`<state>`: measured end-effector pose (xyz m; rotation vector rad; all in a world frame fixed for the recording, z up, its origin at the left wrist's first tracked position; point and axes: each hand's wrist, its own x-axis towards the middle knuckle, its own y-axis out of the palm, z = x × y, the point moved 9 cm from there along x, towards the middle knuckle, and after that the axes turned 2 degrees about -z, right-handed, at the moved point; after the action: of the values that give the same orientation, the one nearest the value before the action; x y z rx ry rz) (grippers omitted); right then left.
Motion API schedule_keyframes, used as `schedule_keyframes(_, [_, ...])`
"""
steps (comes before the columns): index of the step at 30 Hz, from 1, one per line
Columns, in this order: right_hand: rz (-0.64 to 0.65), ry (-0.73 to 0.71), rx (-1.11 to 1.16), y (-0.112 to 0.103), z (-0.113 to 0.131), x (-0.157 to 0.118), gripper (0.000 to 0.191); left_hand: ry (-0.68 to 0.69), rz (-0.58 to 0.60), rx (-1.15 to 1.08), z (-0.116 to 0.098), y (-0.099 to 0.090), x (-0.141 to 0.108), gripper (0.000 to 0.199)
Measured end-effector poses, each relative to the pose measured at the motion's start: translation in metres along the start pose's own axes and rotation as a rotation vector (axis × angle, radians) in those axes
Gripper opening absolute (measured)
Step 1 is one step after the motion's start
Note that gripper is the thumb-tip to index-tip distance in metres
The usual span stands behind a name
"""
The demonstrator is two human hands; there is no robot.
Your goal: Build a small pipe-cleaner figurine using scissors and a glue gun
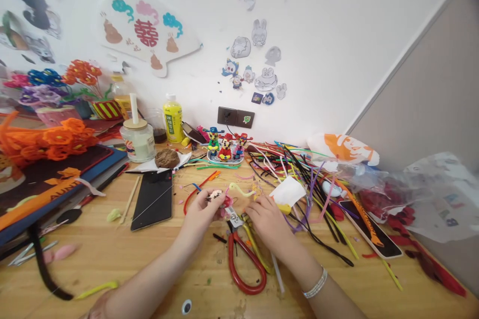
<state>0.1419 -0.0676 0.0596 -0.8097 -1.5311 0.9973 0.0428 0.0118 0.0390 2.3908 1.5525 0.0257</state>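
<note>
Around the center of the frame, the left hand (202,214) is pinched closed on a small pale-and-pink piece (216,195), while the right hand (267,219) curls beside a pale yellow strip (241,192), its grip hidden so I cannot tell, with red-handled scissors (231,254) lying lower between them.

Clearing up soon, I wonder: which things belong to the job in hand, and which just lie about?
Likely the job:
- small white-and-pink piece in left hand
- red-handled metal scissors
- pale yellow fuzzy stem

Likely lying about:
- yellow plastic bottle
- flat black device
</note>
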Motion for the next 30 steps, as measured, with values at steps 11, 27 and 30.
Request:
schedule_keyframes(11, [-0.106,0.128,0.206,-0.014,-0.019,-0.002,0.020,0.082,0.084,0.058,-0.013,0.014,-0.015,0.036])
schedule_keyframes(27, [-0.287,0.579,0.919,-0.019,-0.027,-0.019,0.026,0.043,0.179,0.040,-0.002,0.034,-0.027,0.040])
schedule_keyframes(30, [-0.260,0.582,0.896,-0.017,-0.027,-0.018,0.026,-0.005,0.235,0.008,0.005,0.039,-0.028,0.039])
